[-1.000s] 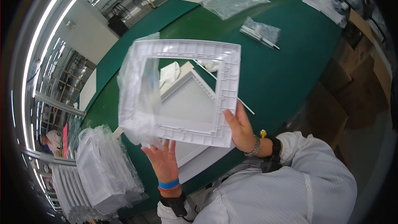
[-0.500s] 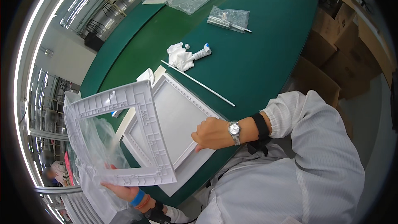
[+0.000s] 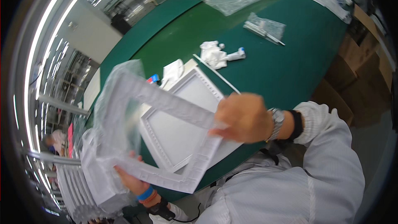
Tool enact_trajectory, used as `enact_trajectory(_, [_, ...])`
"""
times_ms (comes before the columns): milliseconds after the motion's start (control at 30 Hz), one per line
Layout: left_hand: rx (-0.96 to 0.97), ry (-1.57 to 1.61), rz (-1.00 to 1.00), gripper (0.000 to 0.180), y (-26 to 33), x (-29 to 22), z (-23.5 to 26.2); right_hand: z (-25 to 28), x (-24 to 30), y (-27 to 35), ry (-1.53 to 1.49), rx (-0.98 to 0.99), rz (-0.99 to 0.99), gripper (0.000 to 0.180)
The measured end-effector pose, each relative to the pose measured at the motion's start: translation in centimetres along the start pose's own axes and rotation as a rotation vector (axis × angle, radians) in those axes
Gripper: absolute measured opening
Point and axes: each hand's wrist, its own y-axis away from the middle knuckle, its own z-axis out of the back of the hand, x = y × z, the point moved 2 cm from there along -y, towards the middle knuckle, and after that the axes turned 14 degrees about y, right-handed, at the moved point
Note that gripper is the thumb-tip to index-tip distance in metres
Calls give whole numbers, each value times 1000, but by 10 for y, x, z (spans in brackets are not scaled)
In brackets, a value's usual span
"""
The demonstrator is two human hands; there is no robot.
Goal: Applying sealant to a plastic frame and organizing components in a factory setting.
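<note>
A white plastic rectangular frame (image 3: 170, 103), its ribbed side showing, is held up at a tilt between my hands. My left hand (image 3: 133, 183) grips its lower left edge, fingers wrapped round it. At the frame's right corner, my right hand (image 3: 244, 116) is closed on it, blurred by motion. A clear plastic bag (image 3: 108, 103) clings around the frame's left side. Beneath, a flat white panel with a raised, slotted border (image 3: 199, 86) lies on the green table, partly hidden by the frame. A thin white rod (image 3: 216, 74) lies beyond the panel.
Behind the panel are a crumpled white cloth (image 3: 212, 54), a white tube with a blue end (image 3: 236, 54) and another white cloth (image 3: 173, 70). Bagged rods (image 3: 261, 29) lie farther off. Cardboard boxes (image 3: 365, 62) stand right of the table. White ribbed parts (image 3: 74, 186) are stacked at lower left.
My right hand has moved from above the panel to the frame's right corner and closed on it. The frame has turned and shifted right. The whole view has swung left.
</note>
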Motion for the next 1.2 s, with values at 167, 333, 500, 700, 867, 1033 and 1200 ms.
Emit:
enact_trajectory(167, [240, -155, 175, 54, 21, 26, -28, -43, -59, -20, -452, -111, -512, 44])
enact_trajectory(333, [515, -189, 461, 52, 31, 40, -35, -82, -62, -16, -920, 481, -804, 59])
enact_trajectory(500, [462, -155, 434, 51, 33, 45, -33, -100, -74, -9, -972, 252, -858, 47])
enact_trajectory(700, [500, -127, 484, 49, 32, 41, -21, -92, -89, 11, -333, 198, -624, 24])
enact_trajectory(867, [439, -117, 439, 49, 36, 41, -12, -52, -50, 44, -241, 128, -596, 24])
enact_trajectory(1033, [379, -87, 449, 50, 37, 38, -5, -17, -45, 62, -235, 977, -119, 23])
enact_trajectory(1200, [510, -90, 488, 53, 39, 41, -16, 6, -81, 34, -951, 512, -449, 62])
